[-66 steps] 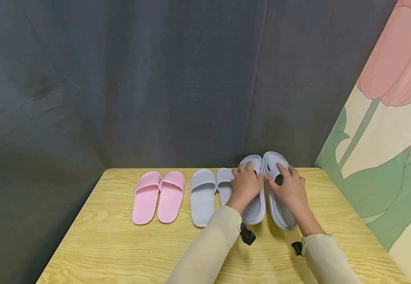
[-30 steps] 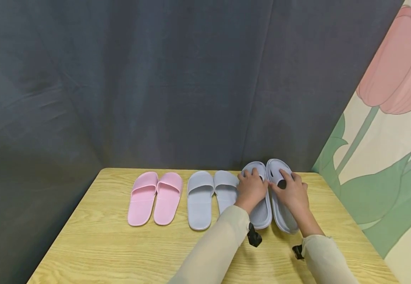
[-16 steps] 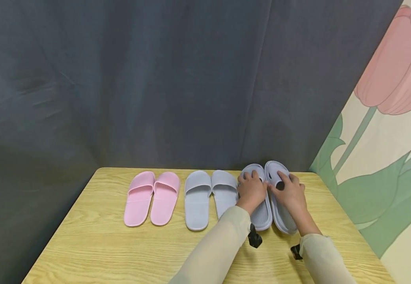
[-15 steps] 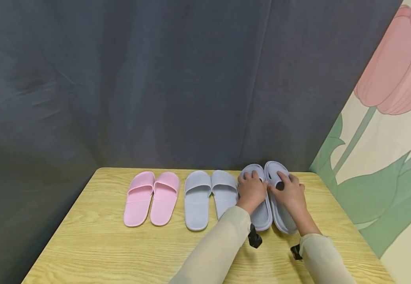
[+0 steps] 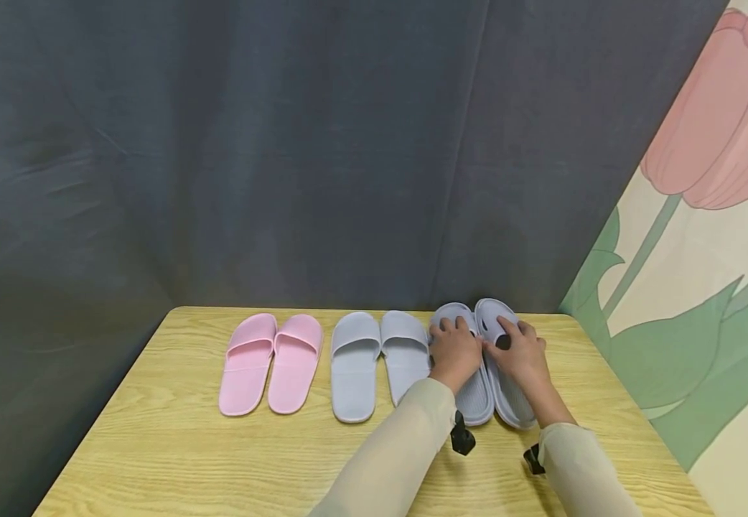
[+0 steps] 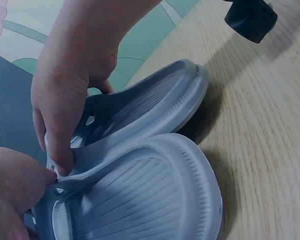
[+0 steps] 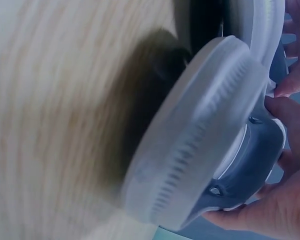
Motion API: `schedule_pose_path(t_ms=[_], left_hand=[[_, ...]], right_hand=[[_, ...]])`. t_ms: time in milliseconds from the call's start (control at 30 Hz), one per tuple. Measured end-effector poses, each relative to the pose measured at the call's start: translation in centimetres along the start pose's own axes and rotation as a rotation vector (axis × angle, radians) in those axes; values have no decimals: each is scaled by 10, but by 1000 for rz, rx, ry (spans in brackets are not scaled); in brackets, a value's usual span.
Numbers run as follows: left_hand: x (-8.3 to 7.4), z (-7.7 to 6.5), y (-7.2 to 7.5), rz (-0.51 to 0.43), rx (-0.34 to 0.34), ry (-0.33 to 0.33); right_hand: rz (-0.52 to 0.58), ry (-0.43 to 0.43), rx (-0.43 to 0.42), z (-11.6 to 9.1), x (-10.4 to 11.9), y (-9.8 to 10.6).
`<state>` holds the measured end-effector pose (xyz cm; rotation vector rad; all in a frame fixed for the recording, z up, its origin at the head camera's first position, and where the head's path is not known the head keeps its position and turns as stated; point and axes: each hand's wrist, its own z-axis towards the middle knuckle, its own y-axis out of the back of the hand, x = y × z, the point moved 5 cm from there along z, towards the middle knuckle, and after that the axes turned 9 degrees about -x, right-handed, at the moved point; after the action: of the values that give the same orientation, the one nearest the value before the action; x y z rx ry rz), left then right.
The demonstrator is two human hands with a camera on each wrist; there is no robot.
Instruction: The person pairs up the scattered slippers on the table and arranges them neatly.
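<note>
Two greyish-purple slippers with cut-out holes sit at the right end of the row. My left hand [image 5: 456, 355] grips the upper of the left slipper [image 5: 475, 401], thumb at its inner side. My right hand [image 5: 521, 355] is spread over the upper of the right slipper [image 5: 513, 401], thumb on the inner side and fingers on the outer. In the left wrist view the slippers touch side by side near the thumbs. Shadow lies under the heel of the right slipper [image 7: 200, 145] in the right wrist view; whether that heel touches the table cannot be told.
Left of my hands stands a pair of light grey slides [image 5: 355, 380], the right one partly behind my left hand. Further left is a pair of pink slides [image 5: 245, 377]. All are on a wooden table [image 5: 232, 467], backed by a dark curtain [image 5: 309, 165]; a flower-painted wall [image 5: 678, 337] is at right.
Both greyish-purple slippers have come down toward the table, and the gap between their front halves has closed. Both hands keep their hold. The head view has shifted slightly.
</note>
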<state>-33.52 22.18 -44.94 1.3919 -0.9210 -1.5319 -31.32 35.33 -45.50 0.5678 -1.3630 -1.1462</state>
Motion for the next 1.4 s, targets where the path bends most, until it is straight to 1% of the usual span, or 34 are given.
schedule_pose_path(t_ms=[133, 267, 467, 700, 900, 1100, 1300, 1400], left_hand=[[1, 0, -1, 19, 6, 6], [3, 1, -3, 8, -4, 2], [6, 0, -7, -2, -20, -29], [6, -1, -10, 26, 18, -58], [4, 2, -11, 48, 41, -71], [5, 1, -11, 63, 60, -81], [6, 1, -10, 59, 101, -114], [5, 0, -7, 53, 105, -141]], right_hand=[[-2, 7, 17, 1, -1, -3], [-1, 2, 31, 2, -4, -7], [3, -25, 66, 3, -10, -12], [-18, -39, 112, 6, -18, -14], [-19, -23, 128, 8, -20, -11], [-42, -9, 155, 9, -22, -14], [-20, -4, 141, 11, -24, -13], [0, -13, 127, 12, -26, -10]])
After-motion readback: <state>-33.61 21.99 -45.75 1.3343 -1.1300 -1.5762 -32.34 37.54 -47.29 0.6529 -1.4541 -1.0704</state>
